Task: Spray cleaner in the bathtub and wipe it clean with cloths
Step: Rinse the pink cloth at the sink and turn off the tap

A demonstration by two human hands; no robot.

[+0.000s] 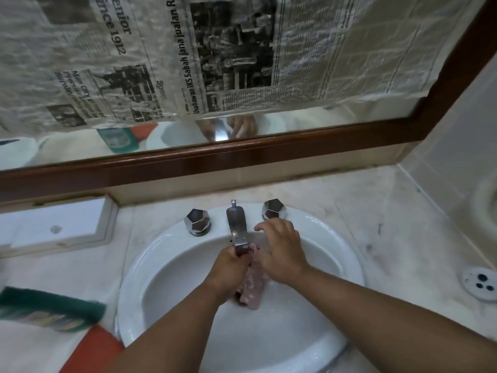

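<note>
A wet pink cloth (252, 289) hangs bunched under the chrome faucet spout (238, 230) inside the white sink basin (166, 278). My left hand (228, 270) grips the cloth just below the spout. My right hand (279, 249) is over the basin beside the cloth, its fingers relaxed and spread toward the right tap knob (274, 210); whether its palm touches the cloth is hidden. The left tap knob (197, 221) stands apart from both hands.
A marble counter (376, 216) surrounds the sink. A green box (48, 310) and an orange item (91, 348) lie at the left, a white block (56, 224) behind them. A mirror (188, 138) covered with newspaper stands at the back. A white round fitting (480, 284) sits at the right.
</note>
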